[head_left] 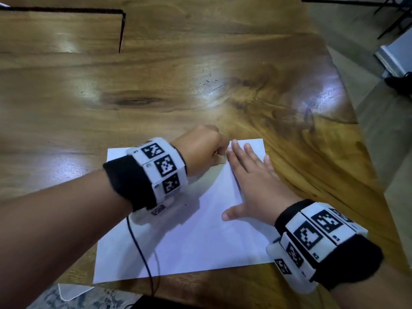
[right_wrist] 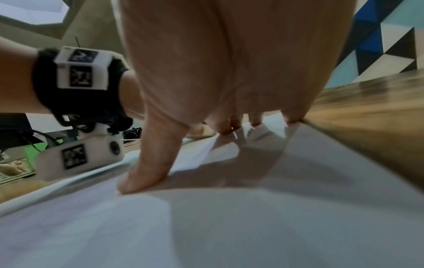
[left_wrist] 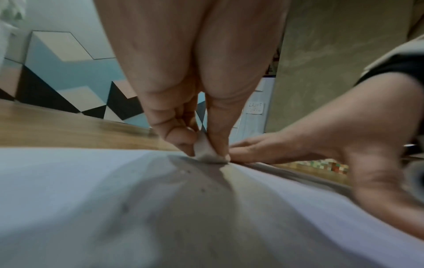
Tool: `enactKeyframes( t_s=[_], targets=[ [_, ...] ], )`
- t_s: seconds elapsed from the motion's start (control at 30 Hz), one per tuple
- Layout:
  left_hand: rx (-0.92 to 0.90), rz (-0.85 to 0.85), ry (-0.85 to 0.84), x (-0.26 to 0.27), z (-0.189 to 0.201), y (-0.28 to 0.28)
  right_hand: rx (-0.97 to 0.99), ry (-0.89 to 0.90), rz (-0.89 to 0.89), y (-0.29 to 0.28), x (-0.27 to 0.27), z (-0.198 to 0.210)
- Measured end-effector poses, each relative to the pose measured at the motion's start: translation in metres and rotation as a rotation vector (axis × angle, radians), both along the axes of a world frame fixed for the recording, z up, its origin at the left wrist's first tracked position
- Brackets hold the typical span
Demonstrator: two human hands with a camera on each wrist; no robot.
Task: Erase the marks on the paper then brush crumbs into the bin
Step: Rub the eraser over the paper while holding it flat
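A white sheet of paper (head_left: 200, 239) lies on the wooden table (head_left: 156, 85) in front of me. My left hand (head_left: 207, 150) pinches a small whitish eraser (left_wrist: 206, 151) between thumb and fingers and holds its tip down on the paper (left_wrist: 69, 181) near the far edge. A few dark crumbs (left_wrist: 203, 190) lie on the sheet just behind the eraser. My right hand (head_left: 252, 181) lies flat on the paper's right side with fingers straight and spread, its fingertips (right_wrist: 226, 129) close beside the left hand; the thumb (right_wrist: 146, 168) presses the paper (right_wrist: 229, 226). No marks are discernible.
The table's right edge (head_left: 361, 152) runs diagonally close to the right hand, with floor beyond. A black cable (head_left: 145, 253) trails from the left wristband over the paper's near left part. A pale transparent sheet or lid (head_left: 71, 291) shows below the table's front edge. No bin is in view.
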State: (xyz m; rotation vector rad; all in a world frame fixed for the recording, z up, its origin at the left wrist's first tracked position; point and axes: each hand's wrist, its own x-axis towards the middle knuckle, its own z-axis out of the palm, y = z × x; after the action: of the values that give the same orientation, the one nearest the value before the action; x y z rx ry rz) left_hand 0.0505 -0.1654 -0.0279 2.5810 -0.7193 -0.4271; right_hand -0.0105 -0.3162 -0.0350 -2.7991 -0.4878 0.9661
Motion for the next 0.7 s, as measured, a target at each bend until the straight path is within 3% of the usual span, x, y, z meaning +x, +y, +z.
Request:
enactKeyframes(
  t_s=[0.2,0.43,0.57,0.7],
  targets=[
    [-0.019,-0.221,0.136,-0.051,-0.005,0.035,0.009,0.009,-0.006,0.000,0.000,0.001],
    [-0.053,0.020,-0.006,-0.004,-0.004,0.001,-0.004,-0.004,-0.002,0.000,0.000,0.000],
    [-0.078,-0.067,0.037,-0.047,-0.011,0.027,0.007,0.005,-0.008,0.000,0.000,0.000],
    [0.056,-0.166,0.056,-0.082,-0.020,0.052,0.008,0.013,-0.007,0.000,0.000,0.001]
  ],
)
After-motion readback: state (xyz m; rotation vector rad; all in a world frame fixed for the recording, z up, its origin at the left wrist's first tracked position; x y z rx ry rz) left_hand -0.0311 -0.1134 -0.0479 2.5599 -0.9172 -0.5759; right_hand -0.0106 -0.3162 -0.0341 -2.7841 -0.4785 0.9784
